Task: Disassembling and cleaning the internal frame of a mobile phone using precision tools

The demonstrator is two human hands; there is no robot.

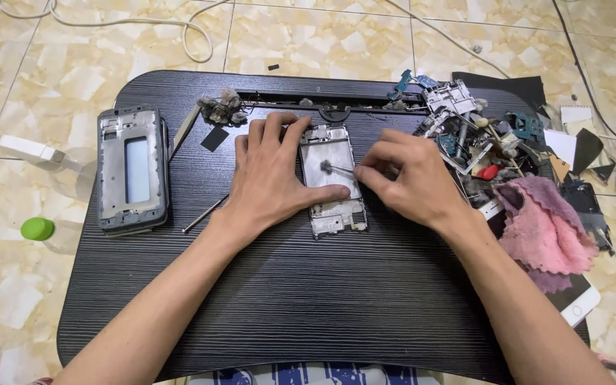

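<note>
A bare metal phone frame point(331, 160) lies in the middle of the black table point(308, 299). My left hand point(269, 171) rests flat beside and partly on the frame's left edge, its thumb pressing the lower part. My right hand point(402, 178) pinches thin tweezers point(339, 169) whose tip touches a small grey wad point(326, 166) on the frame.
A stack of phone frames point(133, 167) lies at the table's left. A thin metal tool point(204, 214) lies near my left wrist. A heap of phone parts point(475, 132) and a pink cloth point(543, 224) fill the right side. A green cap point(37, 228) sits on the tiled floor.
</note>
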